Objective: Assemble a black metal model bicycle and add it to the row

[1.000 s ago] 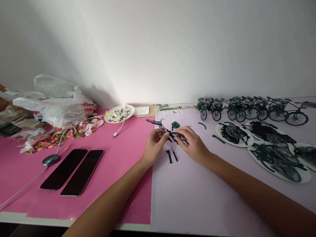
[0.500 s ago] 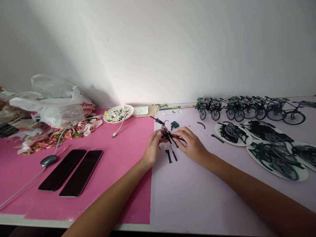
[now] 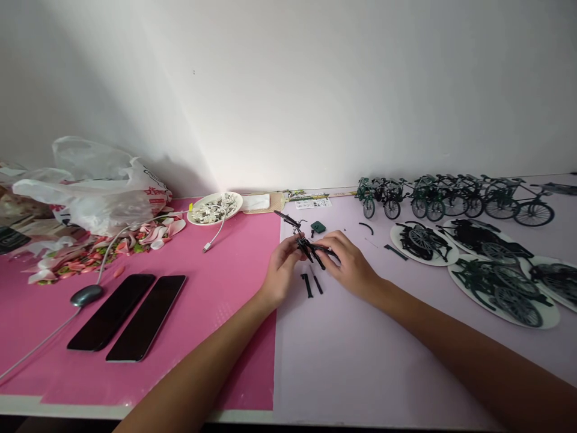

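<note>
Between my hands is a black model bicycle frame (image 3: 310, 248), tilted above the table. My left hand (image 3: 282, 268) has its fingers closed round the frame's left side. From the right, my right hand (image 3: 349, 260) pinches the frame's other end; the fingertips partly hide what they grip. Two thin black parts (image 3: 308, 285) lie on the table just below the frame. Behind it are a small dark green block (image 3: 318, 227) and a black handlebar piece (image 3: 295, 224). A curved black strip (image 3: 366, 228) lies farther right.
Finished model bicycles (image 3: 455, 197) stand in a row along the wall. Plates of bicycle parts (image 3: 552, 316) fill the right side. Two phones (image 3: 146, 319), a cable with a dark puck (image 3: 87, 294), petals, a plastic bag (image 3: 106, 198) and a plate of white pieces (image 3: 195, 218) are at left.
Both hands keep their hold on the bicycle frame, which has turned slightly between them. The whole view has shifted a little.
</note>
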`<state>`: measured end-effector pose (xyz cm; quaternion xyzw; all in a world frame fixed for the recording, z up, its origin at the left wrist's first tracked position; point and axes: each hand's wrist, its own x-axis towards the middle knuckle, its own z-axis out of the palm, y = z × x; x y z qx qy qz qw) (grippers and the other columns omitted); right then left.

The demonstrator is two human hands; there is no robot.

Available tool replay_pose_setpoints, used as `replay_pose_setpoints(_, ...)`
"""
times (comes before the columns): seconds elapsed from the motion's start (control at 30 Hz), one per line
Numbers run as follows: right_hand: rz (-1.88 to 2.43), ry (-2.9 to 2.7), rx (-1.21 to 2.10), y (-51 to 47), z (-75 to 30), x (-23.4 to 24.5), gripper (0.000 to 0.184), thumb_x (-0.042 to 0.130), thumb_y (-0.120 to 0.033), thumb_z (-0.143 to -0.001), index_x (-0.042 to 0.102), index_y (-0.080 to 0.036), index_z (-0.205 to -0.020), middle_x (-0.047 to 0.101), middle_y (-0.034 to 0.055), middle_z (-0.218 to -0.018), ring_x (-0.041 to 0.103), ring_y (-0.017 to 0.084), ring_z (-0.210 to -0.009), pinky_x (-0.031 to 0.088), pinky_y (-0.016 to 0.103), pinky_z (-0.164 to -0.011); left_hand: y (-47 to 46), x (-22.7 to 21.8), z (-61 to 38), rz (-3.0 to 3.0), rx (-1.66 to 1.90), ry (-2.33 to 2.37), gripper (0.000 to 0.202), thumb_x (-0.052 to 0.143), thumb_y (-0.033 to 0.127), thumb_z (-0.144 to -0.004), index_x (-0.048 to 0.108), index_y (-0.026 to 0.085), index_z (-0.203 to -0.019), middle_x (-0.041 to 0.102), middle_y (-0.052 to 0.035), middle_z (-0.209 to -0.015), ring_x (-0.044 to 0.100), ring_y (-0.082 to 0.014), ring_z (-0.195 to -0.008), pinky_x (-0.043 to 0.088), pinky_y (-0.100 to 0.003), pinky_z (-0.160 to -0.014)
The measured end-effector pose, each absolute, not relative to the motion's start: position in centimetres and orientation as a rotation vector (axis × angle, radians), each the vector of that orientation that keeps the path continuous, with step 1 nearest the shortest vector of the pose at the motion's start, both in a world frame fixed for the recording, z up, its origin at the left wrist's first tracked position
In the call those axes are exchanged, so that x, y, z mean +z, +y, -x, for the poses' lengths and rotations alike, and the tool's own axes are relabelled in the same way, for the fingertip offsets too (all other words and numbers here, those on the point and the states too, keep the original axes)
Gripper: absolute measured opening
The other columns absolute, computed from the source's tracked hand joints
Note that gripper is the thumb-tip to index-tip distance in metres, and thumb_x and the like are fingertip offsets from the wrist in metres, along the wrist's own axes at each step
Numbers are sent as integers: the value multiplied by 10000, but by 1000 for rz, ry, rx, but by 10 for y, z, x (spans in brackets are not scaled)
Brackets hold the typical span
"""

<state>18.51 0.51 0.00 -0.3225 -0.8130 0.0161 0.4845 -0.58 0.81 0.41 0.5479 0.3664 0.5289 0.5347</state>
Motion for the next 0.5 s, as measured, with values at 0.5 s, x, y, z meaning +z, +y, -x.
replay_pose_setpoints(0.5,758,-2014,116,11,-190,-5,291,462,-96,-1029,607,-264,-1217,594,75,-1056,645,234,-1009,628,419,-866,10,4,6,-1408,1295,990,656,523,726,-938,745,131,-1101,719,-101,-933,638,-211,-864,521,-342,-836)
